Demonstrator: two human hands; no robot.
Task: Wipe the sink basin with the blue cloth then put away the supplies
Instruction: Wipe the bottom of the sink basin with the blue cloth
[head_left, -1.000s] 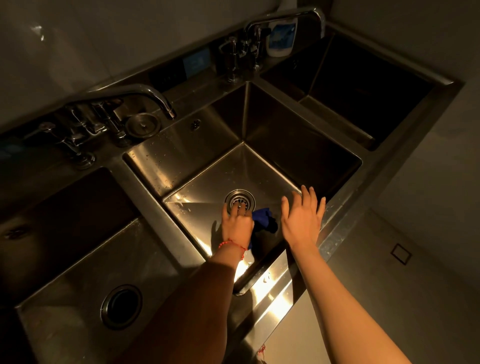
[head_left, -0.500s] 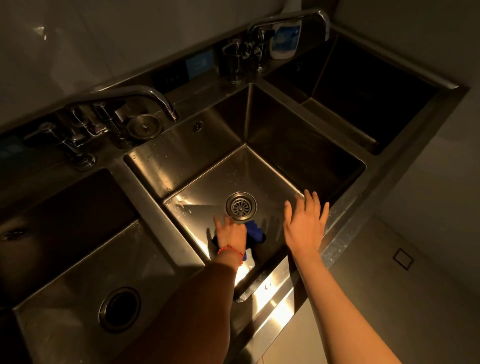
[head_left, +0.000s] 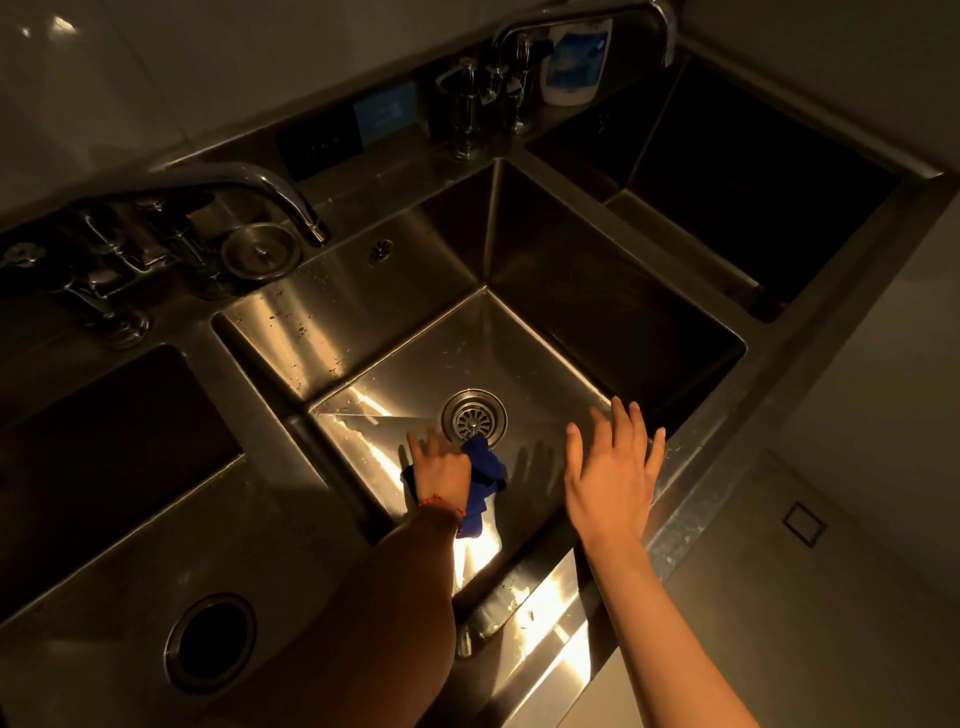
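two hands are at work over the middle sink basin (head_left: 524, 364), each placed for its own job. the left hand (head_left: 441, 470) is down on the basin floor, just beside the drain strainer (head_left: 474, 419), pressing the blue cloth (head_left: 485, 475) flat against the steel; its fingers look spread over the cloth more than wrapped round it, so the grip reads as a pressing palm, though the underside is hidden. that low, flat placing suits wiping, as it puts weight on the cloth. the right hand (head_left: 613, 475) hovers above the near rim with fingers straight and apart, its grip released and holding nothing, probably kept out for balance.

the cloth is soft, bunched and deep blue, with folds trailing out toward the wrist, where a thin red bracelet (head_left: 441, 503) sits. the basin is square, brushed stainless steel, flecked with droplets and glaring under the light. a curved faucet (head_left: 270, 192) reaches over its far left corner, with a round metal stopper (head_left: 260, 252) lying on the worktop beside it. a white bottle with a blue label (head_left: 574, 62) stands at the back, likely one of the supplies still to put away.
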